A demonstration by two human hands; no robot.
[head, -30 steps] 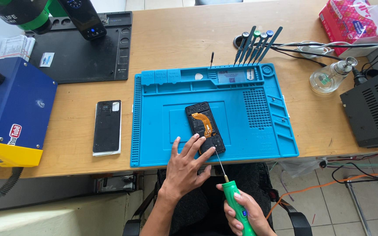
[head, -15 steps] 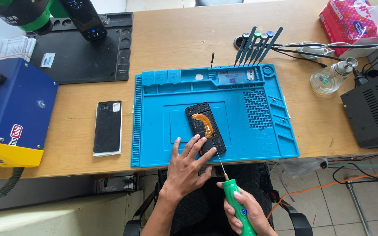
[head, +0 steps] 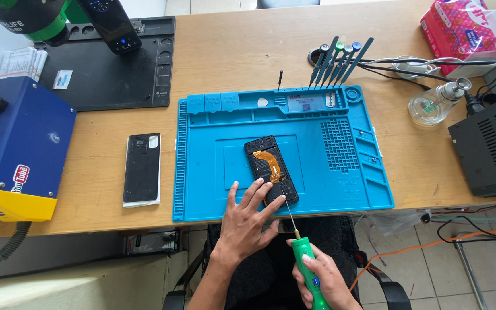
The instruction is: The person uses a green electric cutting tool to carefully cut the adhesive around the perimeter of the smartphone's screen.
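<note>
An opened black phone (head: pixel 269 166) with an orange flex cable lies face down on the blue work mat (head: pixel 202 172). My left hand (head: pixel 249 221) rests flat at the mat's near edge, fingers spread, fingertips touching the phone's lower end. My right hand (head: pixel 322 278), below the table edge, grips a green electric screwdriver (head: pixel 308 270). Its thin bit points up to the phone's lower right corner.
A black phone back cover (head: pixel 142 168) lies left of the mat. A blue and yellow box (head: pixel 15 149) stands at far left, with a black mat (head: pixel 110 72) behind it. Several screwdrivers (head: pixel 337 57) stand in a holder; a glass bottle (head: pixel 434 103), a black unit (head: pixel 489 146) and cables sit right.
</note>
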